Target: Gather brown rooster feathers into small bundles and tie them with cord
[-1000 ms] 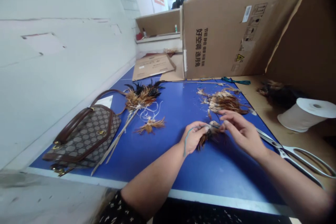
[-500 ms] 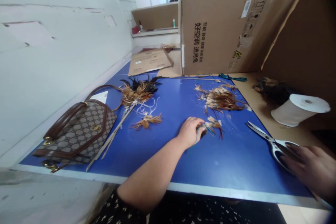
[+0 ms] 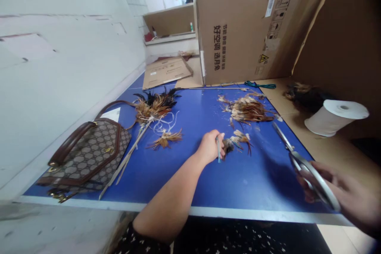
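Observation:
My left hand rests on the blue table and pinches a small bunch of brown feathers together with a thin blue-green cord. At the lower right, my right hand grips the handles of large metal scissors. The scissors are lifted off the table, their blades pointing up and away toward a loose pile of brown feathers.
A patterned brown handbag lies at the left. Beside it lie a feather duster on a stick and a small feather tuft. A white thread spool and dark feathers sit right, before tall cardboard boxes.
My right hand left the feather bunch, went right to the scissors, took them by the handles and lifted them. My left hand stayed on the bunch.

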The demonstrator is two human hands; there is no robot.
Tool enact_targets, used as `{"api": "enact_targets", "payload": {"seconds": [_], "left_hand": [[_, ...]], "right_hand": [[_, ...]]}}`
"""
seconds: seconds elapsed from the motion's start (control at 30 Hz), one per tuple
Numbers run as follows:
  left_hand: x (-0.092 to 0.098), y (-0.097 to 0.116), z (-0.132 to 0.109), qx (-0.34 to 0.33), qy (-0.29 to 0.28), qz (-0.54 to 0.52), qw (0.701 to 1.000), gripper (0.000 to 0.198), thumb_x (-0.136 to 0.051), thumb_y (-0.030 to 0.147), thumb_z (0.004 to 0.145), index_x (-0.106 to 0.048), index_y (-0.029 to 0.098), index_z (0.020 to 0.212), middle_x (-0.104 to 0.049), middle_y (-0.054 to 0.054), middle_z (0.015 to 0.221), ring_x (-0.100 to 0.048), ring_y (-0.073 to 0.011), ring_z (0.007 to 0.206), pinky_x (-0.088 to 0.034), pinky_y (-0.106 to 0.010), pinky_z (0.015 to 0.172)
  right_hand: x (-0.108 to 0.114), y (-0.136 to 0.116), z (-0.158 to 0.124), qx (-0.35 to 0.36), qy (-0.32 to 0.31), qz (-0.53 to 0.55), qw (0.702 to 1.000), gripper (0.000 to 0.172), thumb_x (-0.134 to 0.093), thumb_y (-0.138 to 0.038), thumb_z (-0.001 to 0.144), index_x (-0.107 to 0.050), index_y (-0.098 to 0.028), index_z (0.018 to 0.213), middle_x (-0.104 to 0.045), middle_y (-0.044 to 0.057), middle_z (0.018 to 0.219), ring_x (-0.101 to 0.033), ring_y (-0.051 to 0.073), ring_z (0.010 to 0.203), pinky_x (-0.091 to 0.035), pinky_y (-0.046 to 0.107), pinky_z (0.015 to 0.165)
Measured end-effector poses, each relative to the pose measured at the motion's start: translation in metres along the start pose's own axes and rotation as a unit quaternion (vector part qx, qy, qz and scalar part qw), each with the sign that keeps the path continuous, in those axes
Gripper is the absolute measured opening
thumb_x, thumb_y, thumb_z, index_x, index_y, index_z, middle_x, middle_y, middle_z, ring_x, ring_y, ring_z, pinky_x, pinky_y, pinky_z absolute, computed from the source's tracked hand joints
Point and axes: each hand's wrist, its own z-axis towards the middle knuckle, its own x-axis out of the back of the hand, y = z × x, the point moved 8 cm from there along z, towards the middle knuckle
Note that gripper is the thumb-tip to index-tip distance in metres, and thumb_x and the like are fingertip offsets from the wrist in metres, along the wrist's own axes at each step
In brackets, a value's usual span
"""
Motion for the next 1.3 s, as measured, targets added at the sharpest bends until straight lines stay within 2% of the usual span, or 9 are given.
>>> {"api": "enact_targets", "payload": {"seconds": [0.03, 0.1, 0.17, 0.27, 0.37, 0.6, 0.77, 1.07, 1.3], "left_hand": [[-0.003, -0.002, 0.0, 0.017, -0.006, -0.016, 1.0, 0.03, -0.051, 0.042, 0.102, -0.05, 0.02, 0.082, -0.059, 0.002, 0.062, -0.059, -0.0133, 0.042, -0.047, -0.024, 0.045], [-0.007, -0.001, -0.001, 0.017, -0.011, -0.016, 1.0, 0.027, -0.052, 0.038, 0.103, -0.048, 0.02, 0.084, -0.06, 0.002, 0.063, -0.062, -0.0135, 0.042, -0.047, -0.022, 0.042], [-0.008, -0.001, -0.002, 0.023, -0.016, -0.015, 0.999, 0.024, -0.052, 0.034, 0.104, -0.047, 0.02, 0.086, -0.06, 0.003, 0.062, -0.064, -0.014, 0.043, -0.049, -0.021, 0.042], [-0.008, -0.002, -0.002, 0.037, -0.021, -0.012, 0.999, 0.024, -0.05, 0.032, 0.106, -0.045, 0.02, 0.086, -0.06, 0.003, 0.059, -0.065, -0.0149, 0.043, -0.051, -0.022, 0.043], [-0.008, -0.002, -0.001, 0.043, -0.03, -0.01, 0.999, 0.026, -0.049, 0.032, 0.107, -0.045, 0.02, 0.084, -0.059, 0.003, 0.054, -0.064, -0.0153, 0.042, -0.052, -0.023, 0.044], [-0.008, -0.002, -0.001, 0.034, -0.042, -0.005, 0.999, 0.025, -0.047, 0.028, 0.107, -0.047, 0.019, 0.084, -0.061, 0.001, 0.054, -0.067, -0.0161, 0.045, -0.055, -0.024, 0.047], [-0.008, -0.005, 0.001, 0.026, -0.043, 0.0, 0.999, 0.027, -0.05, 0.033, 0.107, -0.048, 0.019, 0.084, -0.062, 0.001, 0.057, -0.068, -0.0157, 0.047, -0.057, -0.025, 0.048], [-0.009, -0.009, 0.002, 0.022, -0.049, 0.012, 0.998, 0.024, -0.049, 0.029, 0.106, -0.049, 0.018, 0.085, -0.066, -0.002, 0.063, -0.071, -0.0165, 0.054, -0.058, -0.025, 0.05], [-0.009, -0.005, 0.0, 0.023, -0.057, 0.032, 0.998, 0.024, -0.049, 0.028, 0.106, -0.05, 0.018, 0.084, -0.067, -0.002, 0.067, -0.071, -0.0156, 0.055, -0.057, -0.025, 0.051]], "right_hand": [[-0.026, -0.007, -0.007, -0.028, -0.068, 0.076, 0.994, 0.053, -0.074, -0.072, 0.08, -0.069, -0.019, 0.088, -0.067, 0.008, 0.076, -0.067, 0.021, 0.06, -0.057, 0.032, 0.057], [-0.062, -0.023, -0.016, -0.055, -0.119, 0.16, 0.978, 0.054, -0.073, -0.071, 0.083, -0.066, -0.017, 0.085, -0.059, 0.003, 0.068, -0.056, 0.014, 0.05, -0.049, 0.027, 0.046], [-0.094, -0.034, -0.02, -0.068, -0.169, 0.199, 0.963, 0.055, -0.069, -0.071, 0.087, -0.064, -0.016, 0.086, -0.056, 0.001, 0.067, -0.053, 0.011, 0.046, -0.05, 0.026, 0.044], [-0.128, -0.039, -0.02, -0.094, -0.229, 0.218, 0.944, 0.056, -0.063, -0.072, 0.091, -0.061, -0.017, 0.085, -0.056, -0.001, 0.063, -0.056, 0.011, 0.042, -0.053, 0.025, 0.044], [-0.147, -0.039, -0.019, -0.117, -0.263, 0.227, 0.93, 0.057, -0.062, -0.074, 0.091, -0.059, -0.017, 0.084, -0.057, -0.002, 0.061, -0.056, 0.011, 0.04, -0.056, 0.027, 0.043], [-0.161, -0.054, -0.014, -0.118, -0.259, 0.24, 0.928, 0.061, -0.065, -0.077, 0.086, -0.057, -0.018, 0.08, -0.054, -0.003, 0.06, -0.051, 0.008, 0.039, -0.055, 0.024, 0.04], [-0.166, -0.062, -0.007, -0.099, -0.253, 0.268, 0.924, 0.059, -0.065, -0.076, 0.086, -0.057, -0.019, 0.08, -0.055, -0.003, 0.062, -0.049, 0.01, 0.042, -0.055, 0.027, 0.041], [-0.17, -0.059, -0.001, -0.097, -0.252, 0.255, 0.928, 0.06, -0.064, -0.078, 0.086, -0.057, -0.019, 0.079, -0.053, -0.003, 0.06, -0.047, 0.009, 0.039, -0.05, 0.024, 0.038], [-0.17, -0.056, 0.002, -0.087, -0.251, 0.249, 0.932, 0.062, -0.063, -0.08, 0.086, -0.052, -0.02, 0.076, -0.049, -0.005, 0.058, -0.043, 0.007, 0.037, -0.052, 0.025, 0.037]]}}
